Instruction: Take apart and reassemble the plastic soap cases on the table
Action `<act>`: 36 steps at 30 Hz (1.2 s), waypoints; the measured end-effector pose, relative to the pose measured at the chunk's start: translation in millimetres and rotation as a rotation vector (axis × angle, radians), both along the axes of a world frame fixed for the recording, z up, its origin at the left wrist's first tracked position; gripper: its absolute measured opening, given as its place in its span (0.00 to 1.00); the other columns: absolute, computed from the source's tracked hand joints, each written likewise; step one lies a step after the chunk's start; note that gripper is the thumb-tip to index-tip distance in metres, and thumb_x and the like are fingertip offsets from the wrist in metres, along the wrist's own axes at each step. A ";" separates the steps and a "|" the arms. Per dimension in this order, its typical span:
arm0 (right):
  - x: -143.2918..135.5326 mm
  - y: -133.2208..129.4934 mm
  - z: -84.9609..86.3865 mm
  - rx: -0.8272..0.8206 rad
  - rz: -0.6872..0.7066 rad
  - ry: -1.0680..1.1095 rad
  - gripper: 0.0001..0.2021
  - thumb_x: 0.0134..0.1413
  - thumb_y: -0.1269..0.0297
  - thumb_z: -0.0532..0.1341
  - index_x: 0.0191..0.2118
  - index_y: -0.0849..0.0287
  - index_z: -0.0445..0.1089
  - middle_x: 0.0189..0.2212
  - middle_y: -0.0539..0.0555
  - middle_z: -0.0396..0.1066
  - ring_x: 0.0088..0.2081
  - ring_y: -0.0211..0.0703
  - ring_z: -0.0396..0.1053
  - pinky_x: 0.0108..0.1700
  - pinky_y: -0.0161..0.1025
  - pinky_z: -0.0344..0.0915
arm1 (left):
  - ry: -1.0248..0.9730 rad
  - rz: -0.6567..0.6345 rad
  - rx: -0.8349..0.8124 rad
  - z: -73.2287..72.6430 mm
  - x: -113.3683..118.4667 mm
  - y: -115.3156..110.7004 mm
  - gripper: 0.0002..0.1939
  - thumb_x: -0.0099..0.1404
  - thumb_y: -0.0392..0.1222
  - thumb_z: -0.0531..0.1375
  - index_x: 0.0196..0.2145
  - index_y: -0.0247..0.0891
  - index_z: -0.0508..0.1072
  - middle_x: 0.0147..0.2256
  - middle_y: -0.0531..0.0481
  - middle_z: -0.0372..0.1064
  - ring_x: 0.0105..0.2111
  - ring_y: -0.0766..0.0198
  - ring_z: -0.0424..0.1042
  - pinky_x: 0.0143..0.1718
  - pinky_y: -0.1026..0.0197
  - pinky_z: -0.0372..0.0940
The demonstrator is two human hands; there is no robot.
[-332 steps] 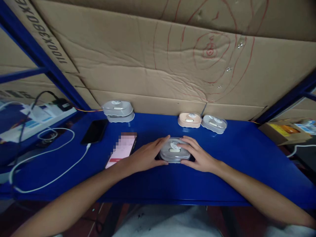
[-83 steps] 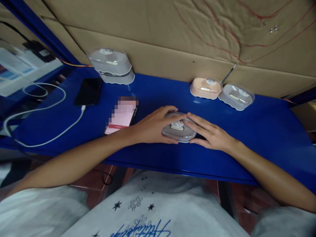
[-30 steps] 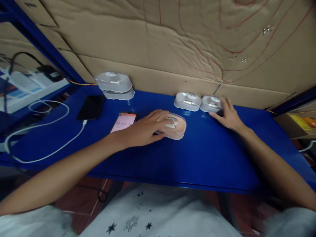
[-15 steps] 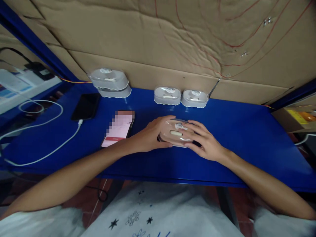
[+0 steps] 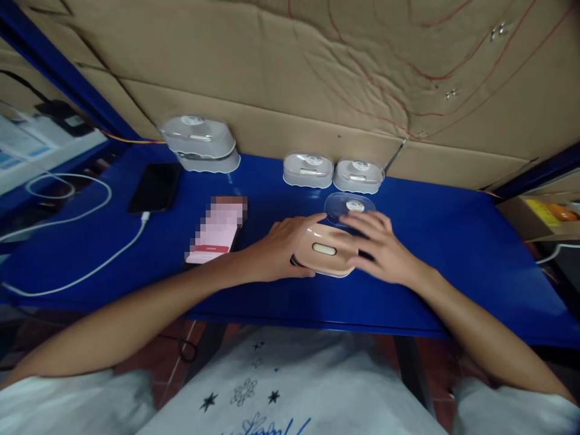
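Observation:
A peach oval case [image 5: 324,249] with a cream bar on its top is at the middle of the blue table. My left hand [image 5: 281,251] is wrapped round the case's left end. My right hand [image 5: 380,248], a little blurred, has its fingers spread over the case's right side. Just behind the case, a clear oval lid [image 5: 350,204] with a round white sticker lies near my right fingertips; they partly cover it, and whether they touch it is unclear.
Two clear-lidded cases, one left [image 5: 308,171] and one right [image 5: 359,176], stand by the cardboard wall [image 5: 226,54]. Two stacked cases [image 5: 202,144] stand left. A lit phone [image 5: 217,229], a black phone [image 5: 155,187] and a white cable [image 5: 109,263] lie on the blue table [image 5: 453,241].
The clear lid has come off the peach case and is now behind it. My right fingers have spread and shifted slightly right; my left hand keeps its hold.

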State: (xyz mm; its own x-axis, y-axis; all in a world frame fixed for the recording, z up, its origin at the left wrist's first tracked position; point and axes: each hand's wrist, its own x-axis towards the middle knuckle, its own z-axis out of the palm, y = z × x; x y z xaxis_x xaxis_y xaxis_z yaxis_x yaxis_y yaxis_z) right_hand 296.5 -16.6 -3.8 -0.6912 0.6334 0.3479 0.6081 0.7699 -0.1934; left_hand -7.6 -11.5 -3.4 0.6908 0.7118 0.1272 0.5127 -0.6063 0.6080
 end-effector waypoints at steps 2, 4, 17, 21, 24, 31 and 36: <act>-10.5 -13.2 6.1 -0.024 0.079 -0.062 0.25 0.69 0.47 0.63 0.67 0.45 0.70 0.68 0.57 0.69 0.72 0.63 0.60 0.71 0.67 0.54 | -0.028 -0.018 0.033 -5.5 2.0 -0.7 0.60 0.59 0.51 0.75 0.76 0.52 0.41 0.72 0.34 0.55 0.69 0.35 0.60 0.65 0.31 0.57; -17.2 -21.3 9.4 -0.011 0.089 -0.079 0.28 0.66 0.45 0.66 0.67 0.48 0.70 0.65 0.58 0.72 0.70 0.64 0.62 0.71 0.67 0.55 | -0.043 -0.024 0.059 -9.0 3.4 -1.6 0.61 0.59 0.52 0.75 0.76 0.53 0.41 0.72 0.34 0.56 0.69 0.35 0.60 0.65 0.31 0.58; -14.6 -14.9 11.7 -0.236 0.014 0.337 0.14 0.73 0.52 0.60 0.47 0.52 0.82 0.50 0.56 0.81 0.53 0.53 0.79 0.56 0.53 0.75 | -0.071 0.017 -0.082 1.1 -4.2 9.6 0.70 0.54 0.58 0.77 0.78 0.49 0.36 0.76 0.31 0.47 0.71 0.34 0.59 0.66 0.34 0.59; 7.8 6.7 0.5 -0.518 -0.314 0.717 0.24 0.73 0.43 0.55 0.36 0.53 0.81 0.39 0.53 0.83 0.44 0.54 0.82 0.49 0.53 0.79 | 0.019 -0.038 -0.090 8.3 -6.2 3.8 0.72 0.55 0.55 0.77 0.78 0.48 0.31 0.71 0.29 0.58 0.67 0.34 0.64 0.65 0.32 0.59; 18.9 22.1 -8.2 -0.654 -0.481 0.957 0.26 0.71 0.37 0.53 0.50 0.52 0.78 0.43 0.52 0.84 0.47 0.55 0.82 0.48 0.53 0.81 | 0.081 -0.159 -0.062 16.4 -3.6 -4.8 0.59 0.59 0.49 0.75 0.77 0.52 0.44 0.69 0.36 0.63 0.67 0.36 0.64 0.66 0.33 0.56; 13.6 26.4 3.5 -0.931 -0.534 1.422 0.23 0.70 0.38 0.56 0.53 0.49 0.76 0.46 0.49 0.83 0.49 0.46 0.81 0.46 0.42 0.81 | -0.625 -0.267 -0.934 44.6 -3.7 -8.5 0.49 0.64 0.74 0.58 0.72 0.41 0.56 0.58 0.32 0.74 0.53 0.37 0.76 0.42 0.46 0.74; 8.5 26.2 5.9 -0.842 -0.563 1.408 0.22 0.71 0.39 0.55 0.53 0.49 0.76 0.45 0.49 0.82 0.48 0.46 0.81 0.47 0.44 0.79 | -0.723 -0.135 -0.983 45.2 -6.2 -0.5 0.49 0.60 0.78 0.57 0.68 0.42 0.62 0.54 0.35 0.76 0.50 0.38 0.78 0.40 0.47 0.73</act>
State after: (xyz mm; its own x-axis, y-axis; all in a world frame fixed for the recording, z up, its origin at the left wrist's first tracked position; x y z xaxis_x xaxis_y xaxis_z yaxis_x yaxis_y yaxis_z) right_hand 305.1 9.6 2.1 0.1781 0.9804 -0.0844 -0.2290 -0.0421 -0.9725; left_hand -13.8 -12.0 41.8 0.7597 0.6491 -0.0390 -0.1632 0.2484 0.9548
